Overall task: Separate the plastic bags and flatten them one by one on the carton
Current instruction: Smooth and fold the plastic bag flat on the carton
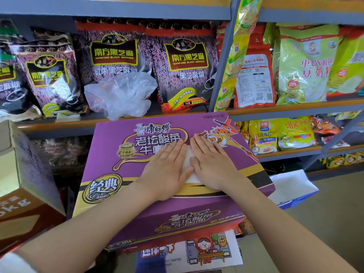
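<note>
My left hand (167, 170) and right hand (211, 164): both palm-down, fingers straight and together, thumbs nearly touching, pressing 1 white plastic bag (188, 164) flat on the purple carton (110, 154). Carton print: "Classic", "12". Crumpled clear bags (120, 94): on the shelf (59, 125) behind. Shelf packs (185, 64): "NANFANG BLACK SESAME".

The purple carton (110, 166) carries a flat white plastic bag (188, 164); crumpled clear bags (120, 95) lie on the shelf (59, 124) behind.
</note>
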A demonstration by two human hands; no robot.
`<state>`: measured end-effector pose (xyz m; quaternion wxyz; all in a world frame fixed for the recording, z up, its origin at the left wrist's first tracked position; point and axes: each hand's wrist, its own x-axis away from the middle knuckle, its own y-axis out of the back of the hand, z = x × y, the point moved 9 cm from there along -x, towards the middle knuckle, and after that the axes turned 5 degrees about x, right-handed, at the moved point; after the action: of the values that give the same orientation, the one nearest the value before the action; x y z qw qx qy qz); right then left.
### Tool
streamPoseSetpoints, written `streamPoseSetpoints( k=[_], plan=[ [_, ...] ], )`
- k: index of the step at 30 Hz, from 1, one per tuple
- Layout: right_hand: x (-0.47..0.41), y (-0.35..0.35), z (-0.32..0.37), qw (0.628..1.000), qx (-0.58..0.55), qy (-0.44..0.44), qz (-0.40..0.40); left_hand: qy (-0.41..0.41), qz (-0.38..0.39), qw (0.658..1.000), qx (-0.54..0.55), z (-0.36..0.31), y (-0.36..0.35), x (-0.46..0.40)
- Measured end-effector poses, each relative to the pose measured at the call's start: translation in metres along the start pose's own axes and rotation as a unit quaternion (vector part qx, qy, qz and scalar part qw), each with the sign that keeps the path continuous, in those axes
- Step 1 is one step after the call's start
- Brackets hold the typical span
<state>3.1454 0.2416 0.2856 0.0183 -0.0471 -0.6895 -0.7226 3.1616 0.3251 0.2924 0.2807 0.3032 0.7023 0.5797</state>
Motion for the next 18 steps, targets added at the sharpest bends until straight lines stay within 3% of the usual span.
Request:
streamPoseSetpoints(
  k=[5, 7, 10, 12, 18],
  plan=[
    [0.007, 0.0, -0.019, 0.998, 0.024, -0.059, 0.012, 0.031, 0.04, 0.999, 0.013, 0.021, -0.001, 0.018],
    [0.012, 0.009, -0.018, 0.996, 0.051, -0.071, -0.023, 0.034, 0.048, 0.998, 0.003, 0.026, 0.0, 0.024],
    [0.018, 0.021, 0.024, 0.994, 0.054, 0.043, -0.08, 0.037, 0.051, 0.998, 0.017, 0.027, 0.0, 0.023],
    [0.019, 0.01, 0.041, 0.994, 0.033, 0.095, -0.041, 0.033, 0.052, 0.998, 0.025, 0.025, 0.001, 0.022],
    [0.021, -0.003, 0.005, 0.999, 0.002, 0.047, 0.008, 0.009, 0.067, 0.997, 0.023, 0.03, -0.002, 0.023]
  ],
)
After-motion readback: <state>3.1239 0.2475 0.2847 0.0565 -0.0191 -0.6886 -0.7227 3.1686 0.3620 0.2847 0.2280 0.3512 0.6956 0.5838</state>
